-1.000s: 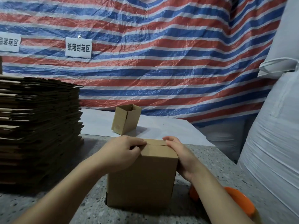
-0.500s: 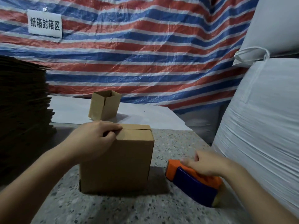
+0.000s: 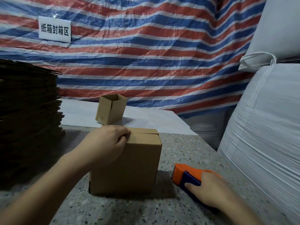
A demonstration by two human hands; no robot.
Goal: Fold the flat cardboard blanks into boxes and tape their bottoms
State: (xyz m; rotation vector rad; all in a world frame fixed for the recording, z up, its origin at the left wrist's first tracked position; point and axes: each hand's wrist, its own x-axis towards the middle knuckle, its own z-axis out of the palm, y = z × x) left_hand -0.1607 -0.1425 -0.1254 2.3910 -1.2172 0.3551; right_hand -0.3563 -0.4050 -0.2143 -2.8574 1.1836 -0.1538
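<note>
A folded brown cardboard box (image 3: pixel 129 166) stands on the speckled table (image 3: pixel 181 153) in front of me, its flaps closed on top. My left hand (image 3: pixel 105 143) rests on the box's top left edge, fingers curled over the flaps and holding them down. To the right of the box, my right hand (image 3: pixel 209 189) grips an orange and blue tape dispenser (image 3: pixel 186 175) that lies on the table. A tall stack of flat cardboard blanks (image 3: pixel 27 120) fills the left side.
A smaller open-topped box (image 3: pixel 111 108) stands on a white sheet (image 3: pixel 154 120) at the back. Large white woven sacks (image 3: pixel 266 127) crowd the right edge. A striped red, white and blue tarp with a paper sign (image 3: pixel 54 29) hangs behind.
My right hand left the box's top right edge, went down to the right and took hold of the tape dispenser. My left hand stayed on the flaps.
</note>
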